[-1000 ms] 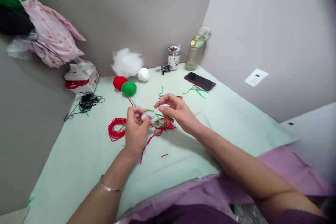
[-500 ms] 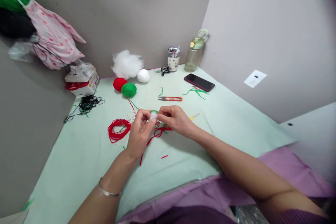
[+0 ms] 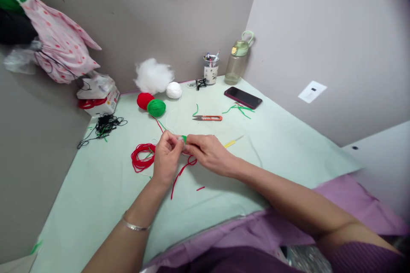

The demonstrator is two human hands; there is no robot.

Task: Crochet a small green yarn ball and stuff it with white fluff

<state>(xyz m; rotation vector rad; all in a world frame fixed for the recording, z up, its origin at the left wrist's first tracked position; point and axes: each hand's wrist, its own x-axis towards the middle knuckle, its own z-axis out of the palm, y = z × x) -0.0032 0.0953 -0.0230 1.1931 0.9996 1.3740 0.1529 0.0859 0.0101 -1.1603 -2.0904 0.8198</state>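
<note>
Green scrap (image 3: 184, 138), two hands (image 3: 166, 158) (image 3: 207, 153), three yarn balls (image 3: 156, 108)

Left hand (image 3: 166, 158) and right hand (image 3: 205, 152) pinch a green yarn bit (image 3: 184, 138) together; red cord coil (image 3: 142, 158) lies at their nine o'clock, orange snips (image 3: 207, 117) at one o'clock.

Even bright indoor light, soft shadows — wide-angle edges bent, dark corner vignette, slight blur.

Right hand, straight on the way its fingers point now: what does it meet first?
The right hand points left at the small green piece it pinches, with the left hand right behind it, seemingly touching. The red cord coil lies beyond.
</note>
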